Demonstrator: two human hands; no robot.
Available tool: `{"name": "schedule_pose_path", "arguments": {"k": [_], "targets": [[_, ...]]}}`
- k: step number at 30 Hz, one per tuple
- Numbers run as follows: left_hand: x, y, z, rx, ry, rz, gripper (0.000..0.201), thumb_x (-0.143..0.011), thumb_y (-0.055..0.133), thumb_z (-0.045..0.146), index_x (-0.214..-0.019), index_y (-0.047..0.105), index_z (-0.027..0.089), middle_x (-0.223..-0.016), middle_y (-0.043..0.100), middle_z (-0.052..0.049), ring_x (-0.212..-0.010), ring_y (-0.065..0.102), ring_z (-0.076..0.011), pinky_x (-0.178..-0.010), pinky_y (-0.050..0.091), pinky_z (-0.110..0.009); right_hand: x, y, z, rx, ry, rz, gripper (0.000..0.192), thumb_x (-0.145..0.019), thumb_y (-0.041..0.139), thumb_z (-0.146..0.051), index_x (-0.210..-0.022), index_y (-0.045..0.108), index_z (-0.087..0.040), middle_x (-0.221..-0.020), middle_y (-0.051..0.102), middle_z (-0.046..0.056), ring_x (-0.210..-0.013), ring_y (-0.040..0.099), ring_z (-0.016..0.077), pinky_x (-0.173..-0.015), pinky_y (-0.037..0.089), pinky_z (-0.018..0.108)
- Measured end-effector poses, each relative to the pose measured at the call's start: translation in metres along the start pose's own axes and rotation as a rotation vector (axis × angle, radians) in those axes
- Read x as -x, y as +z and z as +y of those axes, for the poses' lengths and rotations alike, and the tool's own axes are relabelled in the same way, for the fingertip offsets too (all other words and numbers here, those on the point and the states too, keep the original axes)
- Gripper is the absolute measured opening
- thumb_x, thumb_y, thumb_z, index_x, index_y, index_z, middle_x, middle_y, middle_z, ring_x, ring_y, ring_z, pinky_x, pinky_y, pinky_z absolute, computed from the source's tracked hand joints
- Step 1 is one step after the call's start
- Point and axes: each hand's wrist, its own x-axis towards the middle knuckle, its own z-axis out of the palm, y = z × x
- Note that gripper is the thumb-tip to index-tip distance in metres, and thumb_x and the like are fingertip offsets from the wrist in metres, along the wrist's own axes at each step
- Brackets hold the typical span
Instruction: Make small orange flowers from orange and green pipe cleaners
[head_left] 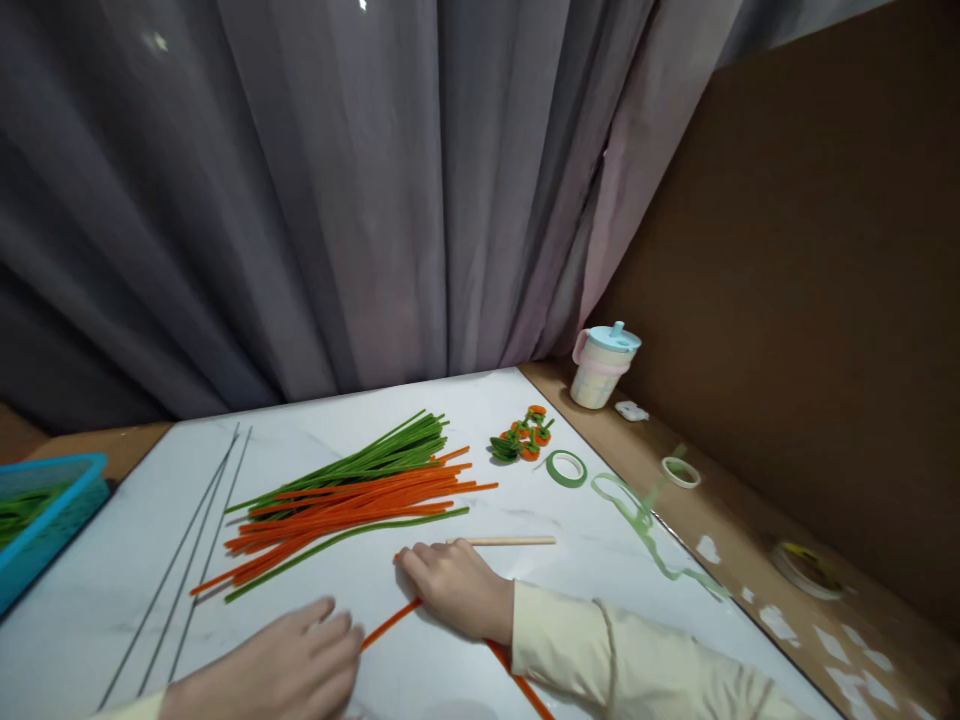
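An orange pipe cleaner (391, 623) runs slantwise between my two hands, low over the white tabletop. My right hand (459, 590) is closed over it with the fingers curled down, and more orange pipe cleaner shows below the wrist. At the other end my left hand (277, 660) has its fingers bent over the strand; the fingertips are partly hidden and slightly blurred. Just beyond the right hand lies a thin wooden stick (517, 541). Farther off are a pile of orange pipe cleaners (352, 510) and a bundle of green pipe cleaners (382, 450).
Several thin wires (184, 560) lie at left, near a blue basket (82, 490) with green contents. Small orange-and-green pieces (529, 435) and a green tape roll (566, 469) sit at back right. A lidded cup (600, 370) stands beyond, with loose green tape (645, 530) along the right edge.
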Motion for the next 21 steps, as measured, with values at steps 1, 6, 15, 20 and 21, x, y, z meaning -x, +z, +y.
{"name": "schedule_pose_path", "arguments": {"k": [1, 6, 15, 20, 21], "targets": [[-0.012, -0.001, -0.004, -0.051, -0.023, -0.034, 0.024, -0.089, 0.046, 0.038, -0.088, 0.06, 0.019, -0.088, 0.064, -0.007, -0.079, 0.057, -0.0211, -0.08, 0.045, -0.035, 0.0, 0.001, 0.001, -0.092, 0.045, 0.046, 0.007, -0.086, 0.046, -0.014, -0.093, 0.049, -0.017, -0.081, 0.063, 0.004, -0.064, 0.058, 0.0156, -0.052, 0.033, 0.024], [-0.061, 0.022, 0.001, -0.097, -0.329, -0.043, 0.032, -0.085, 0.051, 0.047, -0.079, 0.053, 0.016, -0.077, 0.056, -0.006, -0.07, 0.053, -0.022, -0.064, 0.044, -0.033, -0.007, 0.002, 0.012, -0.581, 0.363, 0.349, 0.019, -0.095, 0.034, -0.026, -0.086, 0.048, -0.017, -0.064, 0.057, 0.0, -0.058, 0.054, 0.0125, -0.055, 0.038, 0.022], [-0.069, 0.042, -0.003, 0.143, -0.392, -0.089, 0.021, -0.093, 0.028, 0.017, -0.08, 0.045, 0.017, -0.081, 0.053, -0.007, -0.072, 0.049, -0.0209, -0.065, 0.041, -0.034, -0.016, -0.003, 0.022, -1.524, 0.591, 0.452, 0.037, -0.077, 0.063, -0.051, -0.075, 0.046, -0.017, -0.054, 0.056, -0.005, -0.034, 0.031, 0.0035, -0.033, 0.02, 0.017], [-0.075, 0.028, -0.023, 0.976, -0.793, -0.037, 0.03, -0.095, 0.029, 0.042, -0.074, 0.034, 0.02, -0.058, 0.043, 0.005, -0.05, 0.038, -0.01, -0.052, 0.035, -0.023, -0.013, -0.009, 0.027, -1.597, 0.612, 0.428, 0.033, -0.075, 0.067, -0.045, -0.077, 0.051, -0.016, -0.051, 0.056, -0.004, -0.031, 0.032, 0.0026, -0.031, 0.018, 0.015], [-0.076, 0.03, -0.025, 1.144, -0.843, -0.006, 0.033, -0.092, 0.033, 0.049, -0.076, 0.033, 0.02, -0.054, 0.039, 0.007, -0.045, 0.033, -0.0084, -0.046, 0.031, -0.021, -0.012, -0.01, 0.029, -1.619, 0.617, 0.435, 0.032, -0.075, 0.067, -0.044, -0.076, 0.051, -0.016, -0.051, 0.057, -0.004, -0.031, 0.032, 0.0026, -0.031, 0.018, 0.015]]}}
